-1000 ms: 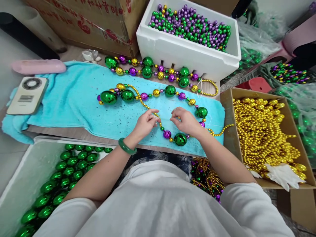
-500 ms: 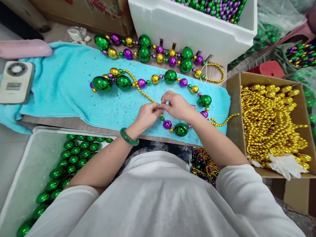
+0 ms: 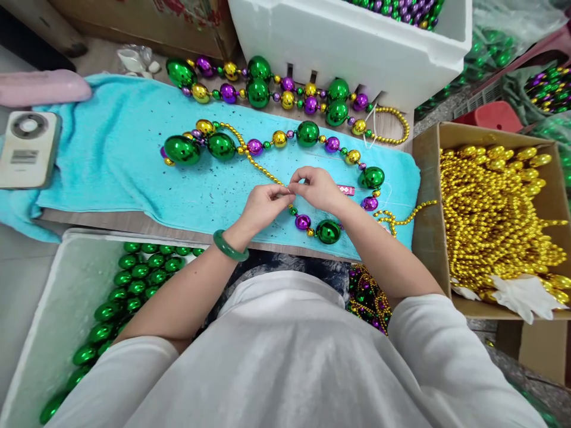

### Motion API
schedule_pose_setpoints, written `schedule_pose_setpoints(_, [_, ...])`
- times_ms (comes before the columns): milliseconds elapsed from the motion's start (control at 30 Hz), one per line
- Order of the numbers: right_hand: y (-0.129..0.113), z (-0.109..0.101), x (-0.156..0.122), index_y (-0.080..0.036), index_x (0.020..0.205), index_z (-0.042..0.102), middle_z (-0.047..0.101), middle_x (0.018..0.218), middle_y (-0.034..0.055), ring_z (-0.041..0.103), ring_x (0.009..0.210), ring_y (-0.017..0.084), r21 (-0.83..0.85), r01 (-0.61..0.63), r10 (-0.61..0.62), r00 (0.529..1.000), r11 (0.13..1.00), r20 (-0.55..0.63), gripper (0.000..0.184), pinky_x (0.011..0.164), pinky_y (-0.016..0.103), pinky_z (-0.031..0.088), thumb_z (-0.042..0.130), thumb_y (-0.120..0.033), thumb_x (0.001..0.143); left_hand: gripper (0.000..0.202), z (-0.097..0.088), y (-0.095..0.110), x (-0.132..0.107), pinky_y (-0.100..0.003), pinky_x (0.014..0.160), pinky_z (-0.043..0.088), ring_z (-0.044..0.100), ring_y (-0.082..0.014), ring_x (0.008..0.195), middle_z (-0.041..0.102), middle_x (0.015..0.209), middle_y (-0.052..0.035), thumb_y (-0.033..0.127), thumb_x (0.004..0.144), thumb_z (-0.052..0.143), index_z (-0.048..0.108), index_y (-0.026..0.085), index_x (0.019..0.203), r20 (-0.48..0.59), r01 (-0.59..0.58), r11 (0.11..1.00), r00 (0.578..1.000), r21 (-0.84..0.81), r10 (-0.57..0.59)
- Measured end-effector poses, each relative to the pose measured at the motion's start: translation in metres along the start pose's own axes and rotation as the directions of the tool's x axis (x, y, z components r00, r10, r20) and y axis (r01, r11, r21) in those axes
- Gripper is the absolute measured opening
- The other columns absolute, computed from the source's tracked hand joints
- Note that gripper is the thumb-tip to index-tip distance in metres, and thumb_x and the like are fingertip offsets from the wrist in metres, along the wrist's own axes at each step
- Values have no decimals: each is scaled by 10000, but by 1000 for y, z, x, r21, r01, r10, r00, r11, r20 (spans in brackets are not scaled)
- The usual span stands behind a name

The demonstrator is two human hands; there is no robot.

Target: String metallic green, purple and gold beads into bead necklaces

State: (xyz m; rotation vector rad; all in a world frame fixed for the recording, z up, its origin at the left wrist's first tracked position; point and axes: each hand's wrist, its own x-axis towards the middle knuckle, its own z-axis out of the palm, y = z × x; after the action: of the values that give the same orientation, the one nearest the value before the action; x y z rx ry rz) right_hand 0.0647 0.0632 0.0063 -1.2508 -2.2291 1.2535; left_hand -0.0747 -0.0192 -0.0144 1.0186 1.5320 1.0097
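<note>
A bead necklace [image 3: 307,134] of green, purple and gold balls lies in a loop on the turquoise towel [image 3: 120,142]. At the near side of the loop, my left hand [image 3: 267,207] pinches the necklace where the thin gold bead strand [image 3: 263,170] meets it. My right hand [image 3: 316,189] meets it there with thumb and finger pressed together. Both sets of fingertips nearly touch, and the bit of string between them is too small to make out clearly. Just past my right wrist lies a small pink-and-white packet [image 3: 346,189].
Another beaded garland [image 3: 288,100] runs along the back, before a white foam box [image 3: 348,53]. A cardboard box [image 3: 426,160] of gold beads stands at right, a foam bin [image 3: 49,285] of green balls at lower left. A white phone-like device [image 3: 27,151] lies at far left.
My hands remain pinched together at the same spot on the necklace, with only small finger shifts. More of the pink packet shows beside my right wrist. The view has shifted slightly.
</note>
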Motion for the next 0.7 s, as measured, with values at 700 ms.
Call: schedule_pose_setpoints(700, [-11,18,-48,-181,821,687,673,884,76,561,752,183,-319,0,4,1000,948,12,133,660,291,368,557,-187,849,144,-2,-3,6,-220,479,352,502,-92,507,620,600,-17,175,604,743,685,129,726,108,287,889,958,-357,-266])
